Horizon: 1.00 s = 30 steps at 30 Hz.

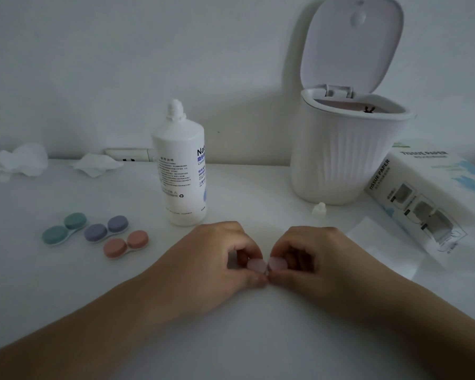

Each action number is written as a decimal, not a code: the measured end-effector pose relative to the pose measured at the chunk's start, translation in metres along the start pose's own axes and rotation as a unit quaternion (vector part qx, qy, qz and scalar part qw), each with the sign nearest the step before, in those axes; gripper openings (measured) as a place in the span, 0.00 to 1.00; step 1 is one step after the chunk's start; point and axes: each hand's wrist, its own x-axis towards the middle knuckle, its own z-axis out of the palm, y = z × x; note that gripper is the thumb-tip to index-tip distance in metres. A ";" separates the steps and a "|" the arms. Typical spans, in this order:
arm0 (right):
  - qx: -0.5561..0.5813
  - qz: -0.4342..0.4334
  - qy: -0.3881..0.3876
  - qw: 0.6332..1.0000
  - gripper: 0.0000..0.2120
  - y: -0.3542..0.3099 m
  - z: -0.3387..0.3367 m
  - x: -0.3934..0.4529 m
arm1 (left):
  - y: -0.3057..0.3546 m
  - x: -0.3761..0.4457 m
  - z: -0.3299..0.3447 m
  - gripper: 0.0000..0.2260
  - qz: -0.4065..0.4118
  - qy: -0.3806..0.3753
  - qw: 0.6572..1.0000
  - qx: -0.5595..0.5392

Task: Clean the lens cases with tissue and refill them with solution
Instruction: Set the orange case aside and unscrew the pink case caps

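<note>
from the head view, both hands meet at the middle of the white table point(66, 283). the left hand point(220, 253) has its fingers curled, thumb and fingertips pinching the left cap of a pale pink lens case point(266, 265); the right hand point(310, 255) is curled the same way, pinching the right cap. the case sits between the two hands, low over the tabletop (whether it touches the surface i cannot tell).

to the left lie three more lens cases, close together, all capped: a green lens case point(64, 229), a purple lens case point(106, 228) just beside it, and an orange lens case point(126, 244) in front of the purple one. the solution bottle point(180, 171) stands upright behind the hands, its cap off; a small white cap point(319, 209) lies near the foot of the white bin point(340, 160), whose lid is tilted up. a tissue paper box point(428, 193) lies at the right, with a flat tissue sheet point(379, 242) beside it. two crumpled tissues point(19, 161) rest at the far left by the wall.
</note>
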 end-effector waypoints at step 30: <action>-0.010 -0.053 0.045 0.997 0.11 -0.004 -0.006 -0.006 | -0.003 0.002 -0.003 0.14 -0.004 -0.012 1.000 -0.018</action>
